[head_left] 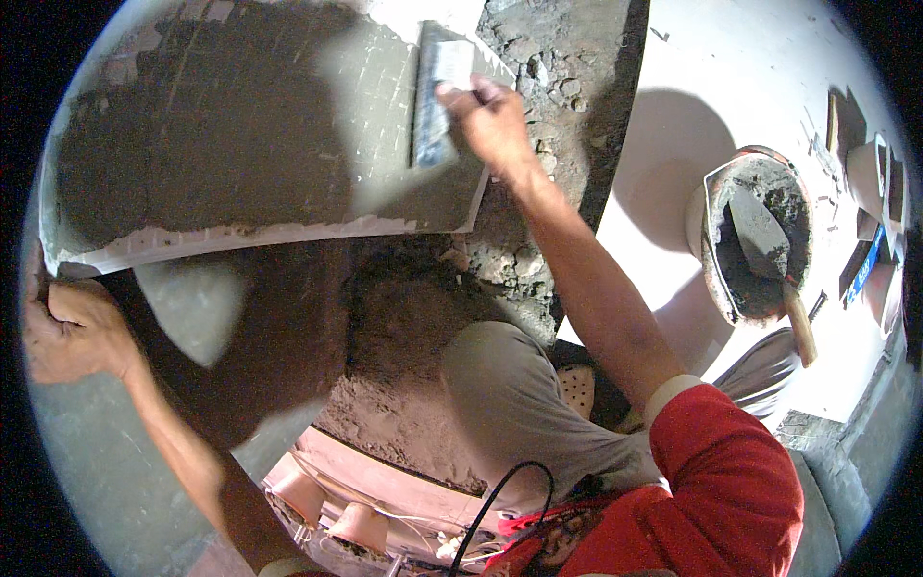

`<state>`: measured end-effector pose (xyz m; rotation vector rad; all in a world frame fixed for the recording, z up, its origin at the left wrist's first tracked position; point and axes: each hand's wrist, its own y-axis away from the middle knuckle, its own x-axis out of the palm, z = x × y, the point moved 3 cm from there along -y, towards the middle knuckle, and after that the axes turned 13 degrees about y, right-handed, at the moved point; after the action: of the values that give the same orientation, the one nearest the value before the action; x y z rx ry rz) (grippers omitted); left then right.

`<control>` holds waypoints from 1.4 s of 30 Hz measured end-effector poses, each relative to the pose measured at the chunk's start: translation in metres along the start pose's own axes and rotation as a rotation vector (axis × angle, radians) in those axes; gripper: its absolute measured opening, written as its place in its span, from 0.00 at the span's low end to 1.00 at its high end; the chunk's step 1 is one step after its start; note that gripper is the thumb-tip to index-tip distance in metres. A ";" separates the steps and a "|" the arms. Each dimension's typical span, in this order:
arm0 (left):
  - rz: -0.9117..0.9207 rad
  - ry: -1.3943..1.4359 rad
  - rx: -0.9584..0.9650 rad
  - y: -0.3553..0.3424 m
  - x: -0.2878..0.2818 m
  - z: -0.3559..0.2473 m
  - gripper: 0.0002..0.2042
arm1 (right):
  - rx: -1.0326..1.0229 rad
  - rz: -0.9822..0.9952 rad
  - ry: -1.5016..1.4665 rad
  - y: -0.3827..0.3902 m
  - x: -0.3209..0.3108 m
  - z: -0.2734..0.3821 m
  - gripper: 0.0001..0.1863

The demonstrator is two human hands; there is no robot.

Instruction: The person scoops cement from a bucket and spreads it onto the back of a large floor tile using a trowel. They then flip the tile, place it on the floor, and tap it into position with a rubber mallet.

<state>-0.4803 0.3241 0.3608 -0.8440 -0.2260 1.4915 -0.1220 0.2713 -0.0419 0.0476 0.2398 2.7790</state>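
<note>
Holding the right arm out long and nearly straight, a worker in a red shirt places the right hand over the far right part of a broad slab coated in gray mortar. The left arm angles out to the other side, its hand bent at the wrist beside the slab's near-left corner.

The right hand is closed around the grip of a flat, rectangular trowel, thumb and fingers wrapped over it. The tool, slightly blurred, lies lengthwise over the coated face, just inside the right edge. The left hand's fingers are curled at the slab's corner; whether they clasp the edge or only rest against it cannot be told. Thin pale lines cross the coating, and a light margin shows along the near edge.

To the right, on a white surface, a bucket holds wet gray mortar. A pointed trowel lies in it, blade on the mix, its wooden handle jutting over the rim toward the worker. Beyond sits a white container, its contents out of sight, near a blue object. Two cup-shaped pieces sit near a tangle of wires at the lower edge, their insides hidden.
</note>
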 end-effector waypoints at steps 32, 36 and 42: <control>-0.011 0.003 -0.449 -0.005 0.002 -0.069 0.15 | -1.116 -0.081 0.620 -0.028 0.051 0.285 0.23; -0.146 0.006 -0.350 -0.007 0.003 -0.069 0.15 | -1.011 -0.284 0.644 -0.031 0.064 0.290 0.25; -0.109 0.055 -0.448 -0.007 -0.002 -0.077 0.15 | -1.217 -0.142 0.681 -0.017 0.077 0.267 0.22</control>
<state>-0.4276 0.2961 0.3111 -1.2076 -0.5703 1.3318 -0.1713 0.3564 0.2187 -1.1238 -1.2105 2.2338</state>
